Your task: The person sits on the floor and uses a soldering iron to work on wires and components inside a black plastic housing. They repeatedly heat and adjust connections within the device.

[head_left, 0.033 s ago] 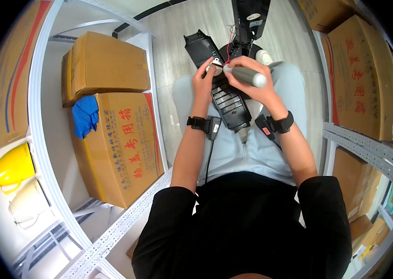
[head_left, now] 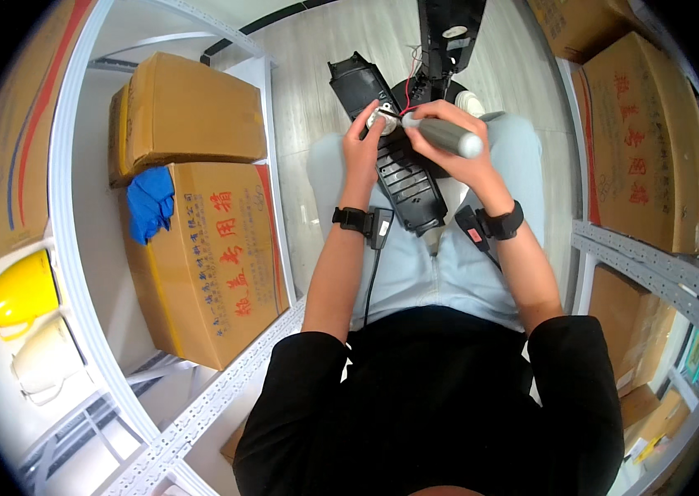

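My right hand [head_left: 459, 157] grips the thick grey handle of a screwdriver [head_left: 446, 137], its shaft pointing left toward a small whitish round part [head_left: 382, 121]. The fingers and thumb of my left hand [head_left: 360, 149] are closed on that part, covering some of it. Both hands work above a long black plastic panel [head_left: 412, 188] with slats, which lies slanting between my knees. Thin red wires [head_left: 409, 95] run from near the round part up to a tall black housing [head_left: 452, 50] standing farther off. The screwdriver's tip is too small to make out.
White metal shelving [head_left: 225, 355] on the left holds cardboard boxes [head_left: 201, 107], a blue cloth [head_left: 150, 204], a yellow mug [head_left: 23, 289] and a white mug [head_left: 47, 360]. More cardboard boxes [head_left: 639, 140] fill the right rack. Cabled black wristbands [head_left: 502, 221] circle my wrists.
My right hand and the screwdriver handle have shifted slightly right and toward me. The tall housing appears a little farther right. My left hand stays on the round part.
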Demonstrator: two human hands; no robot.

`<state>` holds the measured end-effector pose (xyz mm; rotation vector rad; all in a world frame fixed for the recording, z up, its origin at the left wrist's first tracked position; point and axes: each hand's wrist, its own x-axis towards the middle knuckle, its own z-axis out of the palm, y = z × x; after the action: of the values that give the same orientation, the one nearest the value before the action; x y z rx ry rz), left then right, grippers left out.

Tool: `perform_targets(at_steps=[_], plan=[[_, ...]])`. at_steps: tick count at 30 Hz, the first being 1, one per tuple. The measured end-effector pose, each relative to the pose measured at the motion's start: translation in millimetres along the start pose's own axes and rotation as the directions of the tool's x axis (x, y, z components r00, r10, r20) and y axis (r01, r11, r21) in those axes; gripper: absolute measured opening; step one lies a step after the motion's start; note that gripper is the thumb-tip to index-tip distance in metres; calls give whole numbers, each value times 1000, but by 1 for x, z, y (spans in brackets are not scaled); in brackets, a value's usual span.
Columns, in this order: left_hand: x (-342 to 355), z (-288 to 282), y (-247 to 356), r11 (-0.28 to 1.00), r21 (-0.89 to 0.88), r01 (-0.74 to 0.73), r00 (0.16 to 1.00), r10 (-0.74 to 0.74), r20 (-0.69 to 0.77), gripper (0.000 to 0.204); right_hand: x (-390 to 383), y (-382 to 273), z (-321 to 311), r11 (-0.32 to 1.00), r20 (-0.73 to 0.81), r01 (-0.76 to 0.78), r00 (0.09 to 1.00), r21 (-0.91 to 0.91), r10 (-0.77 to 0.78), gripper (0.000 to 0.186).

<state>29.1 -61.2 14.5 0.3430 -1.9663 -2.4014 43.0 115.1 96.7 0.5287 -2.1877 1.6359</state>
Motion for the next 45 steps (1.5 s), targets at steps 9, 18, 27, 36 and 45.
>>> perform_targets(at_steps=[9,18,27,36,45], plan=[[-4,-4,12,975,-201,-93,996,88,-33,50,8,-9,-3,956,-76,-277,956,98,285,19],[-6,-6,9,977,-142,-160,986,151,-71,46,16,-19,10,967,-39,-253,966,32,255,20],[-3,-7,1,964,-175,-202,979,196,-52,42,29,-22,20,980,-1,-186,982,-76,187,18],[-1,-10,-6,963,34,-266,962,268,-49,40,50,-31,37,953,72,-114,988,-280,140,23],[2,-7,-11,961,47,-272,960,274,-59,38,72,-27,47,981,19,-84,996,-175,89,55]])
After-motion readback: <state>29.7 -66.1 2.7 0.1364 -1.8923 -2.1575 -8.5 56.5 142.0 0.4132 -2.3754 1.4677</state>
